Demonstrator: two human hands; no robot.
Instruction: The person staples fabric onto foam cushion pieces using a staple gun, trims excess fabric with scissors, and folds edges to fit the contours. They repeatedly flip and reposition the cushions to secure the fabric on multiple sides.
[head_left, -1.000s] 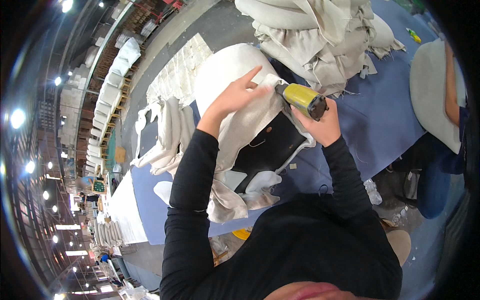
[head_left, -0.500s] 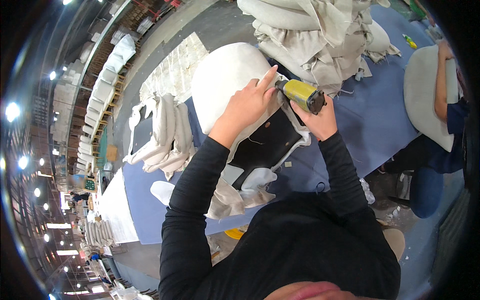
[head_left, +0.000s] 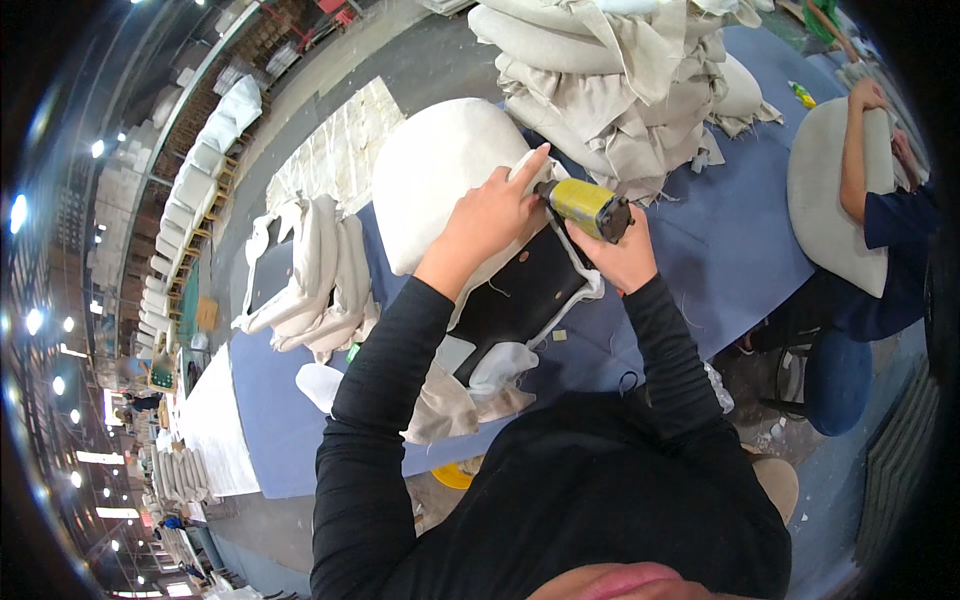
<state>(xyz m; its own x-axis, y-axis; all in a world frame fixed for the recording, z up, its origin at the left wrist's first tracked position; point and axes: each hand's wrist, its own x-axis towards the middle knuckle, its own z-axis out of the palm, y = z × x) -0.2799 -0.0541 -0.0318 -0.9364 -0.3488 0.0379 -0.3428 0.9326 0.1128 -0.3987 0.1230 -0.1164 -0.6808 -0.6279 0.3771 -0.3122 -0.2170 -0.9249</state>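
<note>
A chair part (head_left: 512,290) with a black underside and a cream fabric cover (head_left: 430,170) lies before me on the blue-topped table. My left hand (head_left: 490,220) grips the folded cover along its edge, index finger stretched forward, thumb near the tool's nose. In my right hand (head_left: 625,255) is a yellow and black staple gun (head_left: 585,205), its nose at the fabric edge beside my left fingers. The tool hides part of my right fingers. Loose cream fabric pieces (head_left: 445,405) lie near my side of the table.
Stacked cream covered pads (head_left: 315,270) are at the left, with a tall heap of them (head_left: 620,90) at the far side. On the right, another person's arm (head_left: 855,165) rests over a grey pad (head_left: 835,200). A blue stool (head_left: 838,380) stands nearby.
The view has shifted slightly. Both hands and the staple gun stay at the cover's edge, with the tool's nose still beside my left fingers.
</note>
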